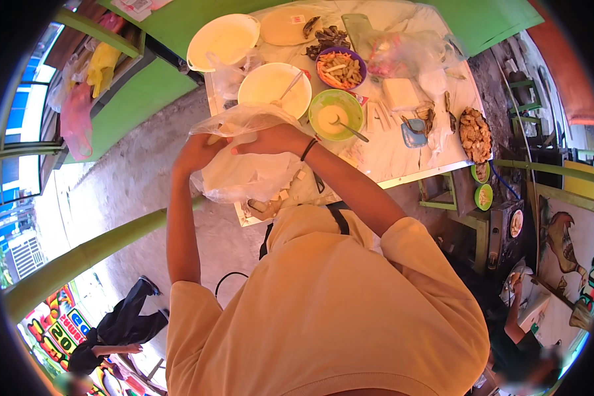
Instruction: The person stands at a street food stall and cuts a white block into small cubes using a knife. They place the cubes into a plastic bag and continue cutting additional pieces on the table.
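Note:
Both hands hold a clear plastic bag (247, 181) over the near left edge of the table. My left hand (203, 152) is closed on the bag's left side. My right hand (275, 139), a dark band on its wrist, grips the plastic at its rim, fingers pointing left. What the bag contains, if anything, I cannot make out. Just beyond the hands stands a white bowl (257, 89) with a spoon (292, 86) in it. Right of it is a green bowl (323, 129) of pale batter-like liquid, with a metal spoon (351, 130) resting in it.
A large cream basin (221, 39) stands at the far left, near a purple bowl (358, 59) of cut pieces. A white block (400, 94), a blue dish (414, 135) and a heaped basket (475, 135) lie to the right. Other people (122, 323) are at lower left and lower right.

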The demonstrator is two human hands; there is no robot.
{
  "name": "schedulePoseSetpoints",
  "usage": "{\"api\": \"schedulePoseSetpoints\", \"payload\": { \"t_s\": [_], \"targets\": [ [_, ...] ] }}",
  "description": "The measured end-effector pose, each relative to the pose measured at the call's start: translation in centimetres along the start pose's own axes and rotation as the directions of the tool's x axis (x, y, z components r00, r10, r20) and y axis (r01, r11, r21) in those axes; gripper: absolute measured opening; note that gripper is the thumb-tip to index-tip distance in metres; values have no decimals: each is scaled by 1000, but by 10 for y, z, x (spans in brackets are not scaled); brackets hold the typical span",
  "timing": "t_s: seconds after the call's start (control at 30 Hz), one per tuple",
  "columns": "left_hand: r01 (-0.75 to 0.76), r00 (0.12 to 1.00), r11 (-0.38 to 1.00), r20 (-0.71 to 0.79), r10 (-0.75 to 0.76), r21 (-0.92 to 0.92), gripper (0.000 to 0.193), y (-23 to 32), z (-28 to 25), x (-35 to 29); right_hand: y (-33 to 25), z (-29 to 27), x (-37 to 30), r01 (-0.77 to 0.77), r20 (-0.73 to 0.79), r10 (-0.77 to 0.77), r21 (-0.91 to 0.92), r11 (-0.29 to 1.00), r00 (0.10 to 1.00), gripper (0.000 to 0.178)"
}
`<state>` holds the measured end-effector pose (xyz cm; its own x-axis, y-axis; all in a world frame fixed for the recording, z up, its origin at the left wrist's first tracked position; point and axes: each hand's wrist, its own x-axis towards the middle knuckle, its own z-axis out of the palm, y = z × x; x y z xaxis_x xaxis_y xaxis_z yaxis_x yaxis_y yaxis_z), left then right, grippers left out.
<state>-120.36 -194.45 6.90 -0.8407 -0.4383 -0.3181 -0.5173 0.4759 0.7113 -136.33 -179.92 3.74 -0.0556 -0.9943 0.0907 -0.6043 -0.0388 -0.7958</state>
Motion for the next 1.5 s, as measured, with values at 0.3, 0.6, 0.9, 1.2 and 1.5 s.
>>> {"api": "schedulePoseSetpoints", "payload": {
  "t_s": [0.3,0.6,0.9,1.2,1.5],
  "targets": [
    [-176,975,984,-147,169,-34,51,-32,-3,-8,55,22,3,-569,454,438,203,797,776,56],
    [-207,956,949,-254,145,-238,62,-25,11,-20,39,40,-14,-777,649,447,595,205,616,67],
    [0,950,862,-270,-159,-507,59,-51,23,-21,11,39,-28,-423,494,325,99,901,807,91],
    [103,920,669,-185,-345,-736,53,-116,29,-40,29,59,-1,-170,204,166,1,985,965,33],
    [48,866,856,-405,-292,-514,48,-66,-11,-70,-15,42,13,-196,-51,196,-8,980,979,27]
  ]
}}
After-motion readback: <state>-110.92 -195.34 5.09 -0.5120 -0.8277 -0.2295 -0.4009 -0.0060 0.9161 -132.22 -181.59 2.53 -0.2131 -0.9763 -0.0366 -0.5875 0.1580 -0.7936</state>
